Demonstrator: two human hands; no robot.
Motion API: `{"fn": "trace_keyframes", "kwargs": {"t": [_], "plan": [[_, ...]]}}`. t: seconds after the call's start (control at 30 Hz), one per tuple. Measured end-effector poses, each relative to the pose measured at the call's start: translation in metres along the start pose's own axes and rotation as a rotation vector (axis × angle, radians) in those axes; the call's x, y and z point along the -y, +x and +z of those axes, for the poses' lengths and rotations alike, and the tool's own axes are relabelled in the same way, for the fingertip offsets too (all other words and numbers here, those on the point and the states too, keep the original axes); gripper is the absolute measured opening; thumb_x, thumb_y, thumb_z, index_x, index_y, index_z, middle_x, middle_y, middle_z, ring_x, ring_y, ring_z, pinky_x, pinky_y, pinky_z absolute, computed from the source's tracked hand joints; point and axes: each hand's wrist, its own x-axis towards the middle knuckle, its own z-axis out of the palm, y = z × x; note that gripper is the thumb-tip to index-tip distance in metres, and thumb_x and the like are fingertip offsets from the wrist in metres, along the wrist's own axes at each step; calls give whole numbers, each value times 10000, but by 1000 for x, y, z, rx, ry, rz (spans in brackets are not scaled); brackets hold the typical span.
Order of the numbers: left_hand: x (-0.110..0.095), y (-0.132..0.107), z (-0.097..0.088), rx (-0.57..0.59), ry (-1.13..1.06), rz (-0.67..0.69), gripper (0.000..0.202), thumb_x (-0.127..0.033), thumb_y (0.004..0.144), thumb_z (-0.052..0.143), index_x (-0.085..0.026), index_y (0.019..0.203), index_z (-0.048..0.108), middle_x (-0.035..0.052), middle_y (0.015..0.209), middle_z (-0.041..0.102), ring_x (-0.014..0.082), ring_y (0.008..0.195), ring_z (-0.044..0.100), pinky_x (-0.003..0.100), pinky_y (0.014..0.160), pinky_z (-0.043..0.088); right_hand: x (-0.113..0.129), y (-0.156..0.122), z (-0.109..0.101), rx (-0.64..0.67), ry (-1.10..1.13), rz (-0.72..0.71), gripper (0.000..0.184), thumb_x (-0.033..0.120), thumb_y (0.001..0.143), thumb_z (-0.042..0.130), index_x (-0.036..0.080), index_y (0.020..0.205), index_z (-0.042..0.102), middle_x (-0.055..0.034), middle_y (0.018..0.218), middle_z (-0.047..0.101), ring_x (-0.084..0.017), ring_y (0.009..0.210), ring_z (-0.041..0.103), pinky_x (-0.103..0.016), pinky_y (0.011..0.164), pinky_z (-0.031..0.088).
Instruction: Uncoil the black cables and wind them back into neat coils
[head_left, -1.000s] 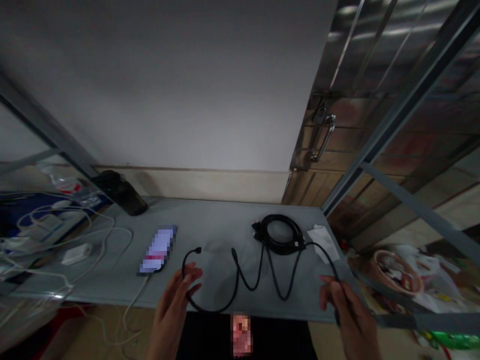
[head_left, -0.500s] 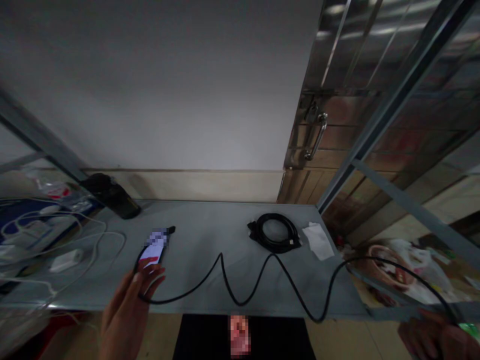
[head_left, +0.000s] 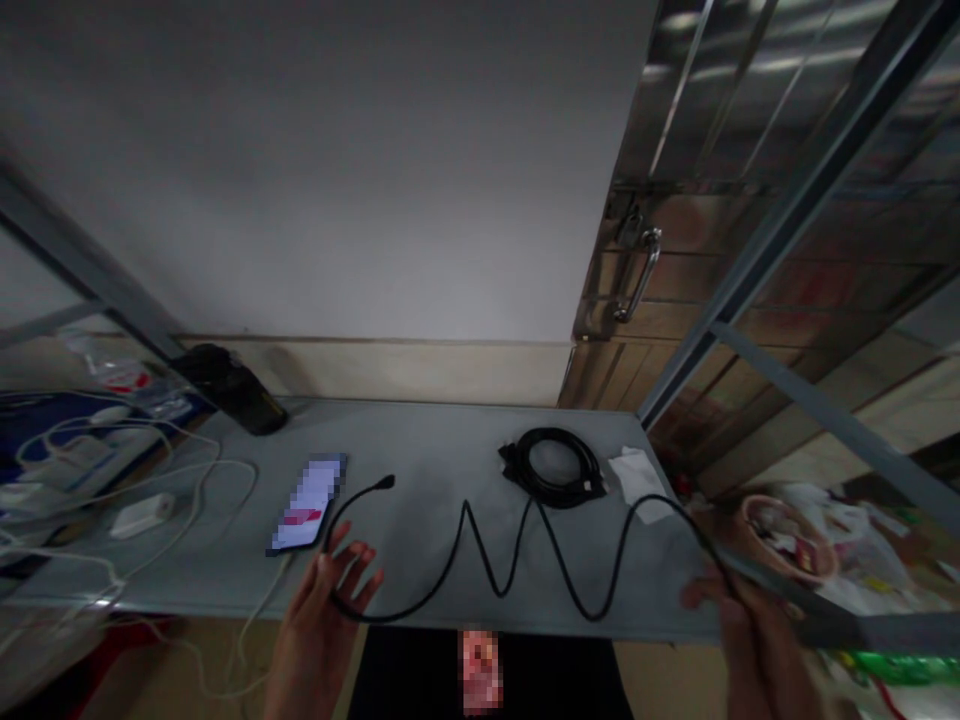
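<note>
Head view shows a black cable (head_left: 500, 594) strung in a loose zigzag between two bare hands, low above the front part of the tabletop (head_left: 420, 440). The left hand (head_left: 334, 580) has a light grip on it near the plug (head_left: 385, 482), other fingers spread; the right hand (head_left: 750, 620), slightly blurred, seems closed around the other stretch, whose far end is hidden.

Handling this length well calls, I judge, for a soft left grip that lets the kinks relax, and an even, gentle pull from the right. The middle bends deserve watching: one peaks at the lower edge of the coiled cable (head_left: 562, 494), contact unclear, and could snag. The plug should also keep clear of the phone (head_left: 306, 505) to its left.

Overall, the cable's long axis runs left to right, roughly along the tabletop's front edge. Its plug points rightward and slightly away from the person, toward the coil.
</note>
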Motion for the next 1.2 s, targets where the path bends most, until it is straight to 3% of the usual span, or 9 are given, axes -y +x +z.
{"fn": "trace_keyframes", "kwargs": {"t": [0.13,0.3,0.5,0.6,0.73,0.87,1.0,1.13,1.2], "plan": [[32,-7,1,30,-28,-72,640,-542,725,1024,-271,1276,844,53,1108,882,255,1047,839,359,893,719,32,-15,77,276,2,-287,266,325,1156,575,332,1382,715,-58,1289,775,-271,1193,743,-394,1000,639],[54,-9,8,65,74,-94,650,-654,747,974,-222,1218,858,130,1270,870,337,1173,832,431,982,699,62,-49,177,554,16,-426,586,-27,998,512,294,1451,701,-80,1358,743,-244,1218,739,-371,1074,648],[68,-10,7,82,246,8,802,-788,834,839,-252,1422,744,134,1264,868,376,1179,835,532,1058,666,85,-65,239,796,-49,-596,632,-13,966,701,287,1521,662,-61,1418,705,-263,1296,678,-406,1146,599],[67,-6,7,84,331,106,831,-638,771,968,-251,1463,718,108,1273,856,345,1167,831,469,1038,668,91,-51,246,788,-51,-653,500,116,1023,771,302,1479,684,-51,1367,701,-256,1274,669,-424,1140,595],[61,14,18,51,266,98,846,-570,708,1023,-238,1432,737,44,1099,854,253,943,839,352,861,683,83,-31,239,704,-15,-610,428,303,1031,842,262,1431,693,-90,1370,701,-286,1262,678,-475,1117,616],[60,48,33,8,142,162,761,-535,765,992,-258,1417,713,1,1055,822,183,894,810,358,959,664,52,-13,216,509,-30,-537,357,245,1134,641,247,1491,646,-143,1447,672,-303,1349,661,-515,1150,605],[61,83,33,19,277,272,839,-516,830,926,-304,1561,572,50,1231,789,245,1117,804,511,1188,571,7,19,191,307,-177,-470,407,339,1173,583,269,1573,605,-153,1542,639,-334,1452,619,-570,1200,559],[57,107,20,36,726,577,826,-472,856,853,-251,1595,559,181,1574,603,385,1475,616,648,1306,434,-33,50,179,316,-321,-476,608,515,1170,587,227,1698,491,-178,1586,634,-371,1486,594,-621,1223,514],[55,112,13,91,909,725,724,-434,905,781,-217,1572,601,208,1631,548,419,1572,507,681,1340,374,-46,57,179,301,-338,-498,572,504,1183,565,195,1663,525,-180,1542,669,-360,1452,617,-608,1222,503]]}}
